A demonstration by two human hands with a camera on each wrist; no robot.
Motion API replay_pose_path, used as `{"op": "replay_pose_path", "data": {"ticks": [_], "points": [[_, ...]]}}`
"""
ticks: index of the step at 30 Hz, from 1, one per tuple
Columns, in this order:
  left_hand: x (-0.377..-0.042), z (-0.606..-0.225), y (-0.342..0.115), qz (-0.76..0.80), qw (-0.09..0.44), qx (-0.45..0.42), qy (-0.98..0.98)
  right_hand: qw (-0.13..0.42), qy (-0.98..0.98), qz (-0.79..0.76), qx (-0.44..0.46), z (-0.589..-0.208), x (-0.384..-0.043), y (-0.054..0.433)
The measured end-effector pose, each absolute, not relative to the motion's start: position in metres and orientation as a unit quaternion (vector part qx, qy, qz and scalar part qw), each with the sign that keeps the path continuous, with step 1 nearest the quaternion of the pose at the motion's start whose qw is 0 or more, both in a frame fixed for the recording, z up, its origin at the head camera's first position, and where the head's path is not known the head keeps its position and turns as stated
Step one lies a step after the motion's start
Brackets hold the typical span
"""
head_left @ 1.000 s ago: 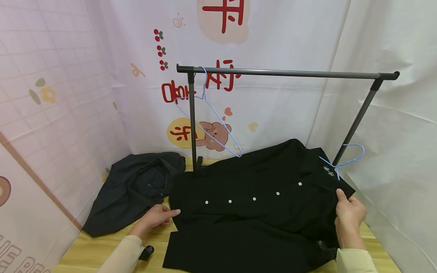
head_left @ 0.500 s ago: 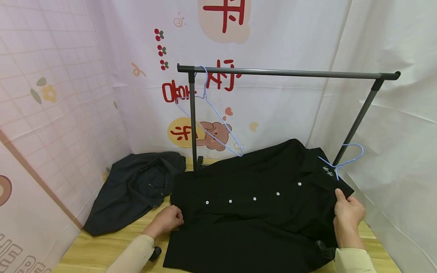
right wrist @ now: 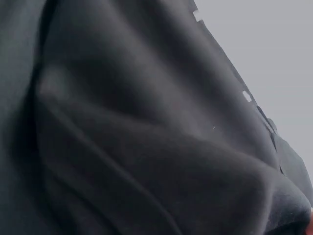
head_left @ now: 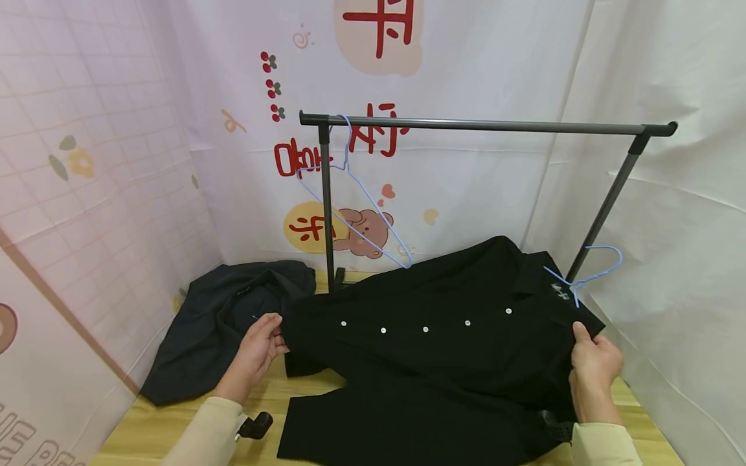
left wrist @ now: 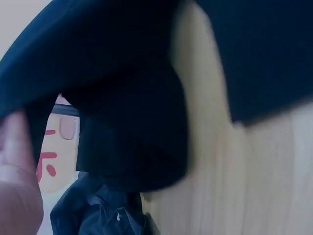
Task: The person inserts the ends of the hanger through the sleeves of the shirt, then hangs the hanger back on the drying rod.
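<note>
A black button-up shirt [head_left: 443,362] with a row of white buttons lies spread over the table, its collar to the right. My left hand [head_left: 259,346] pinches the lower hem and holds that edge raised; in the left wrist view the lifted cloth drapes over the fingers [left wrist: 14,142]. At the other end, my right hand [head_left: 597,359] grips the shirt near the shoulder, thumb on top. The hook of a light blue hanger [head_left: 606,272] sticks out at the collar, its lower part hidden by the shirt. Dark folds of shirt fill most of the right wrist view.
A dark grey garment [head_left: 227,330] lies crumpled at the left of the wooden table [head_left: 140,433]. Behind the shirt stands a grey clothes rack [head_left: 489,125], with another blue hanger [head_left: 379,210] on its left end. Printed white cloth [head_left: 478,188] encloses the back and sides.
My left hand has closed on the shirt's hem and moved up and left, lifting it and showing table between the layers. The button row has shifted slightly upward. My right hand has barely moved.
</note>
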State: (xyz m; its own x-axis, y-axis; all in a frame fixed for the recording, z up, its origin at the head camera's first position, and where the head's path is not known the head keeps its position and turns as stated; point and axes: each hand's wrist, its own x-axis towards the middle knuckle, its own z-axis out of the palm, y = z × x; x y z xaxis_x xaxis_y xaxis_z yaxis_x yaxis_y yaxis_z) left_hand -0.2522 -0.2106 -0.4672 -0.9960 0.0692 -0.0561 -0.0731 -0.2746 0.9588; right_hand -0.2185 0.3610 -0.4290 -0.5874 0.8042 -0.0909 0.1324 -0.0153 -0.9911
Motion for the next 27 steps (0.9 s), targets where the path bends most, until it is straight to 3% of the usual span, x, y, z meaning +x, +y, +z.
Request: {"op": "replay_pose_path", "data": {"ticks": [4, 9, 16, 20, 27], "points": [[-0.25, -0.467, -0.224, 0.789, 0.079, -0.04, 0.608, 0.279, -0.642, 0.615, -0.363, -0.428, -0.218, 0.362], [-0.24, -0.486, -0.233, 0.616, 0.14, -0.108, 0.768, 0.287, -0.64, 0.617, -0.358, -0.43, -0.219, 0.362], [-0.231, -0.491, -0.217, 0.463, 0.244, -0.039, 0.851, 0.28, -0.65, 0.606, -0.362, -0.432, -0.22, 0.362], [-0.23, -0.494, -0.209, 0.46, 0.236, 0.034, 0.855, 0.281, -0.655, 0.6, -0.363, -0.433, -0.22, 0.361], [-0.234, -0.496, -0.216, 0.691, 0.189, 0.073, 0.694, 0.293, -0.647, 0.606, -0.358, -0.434, -0.22, 0.362]]}}
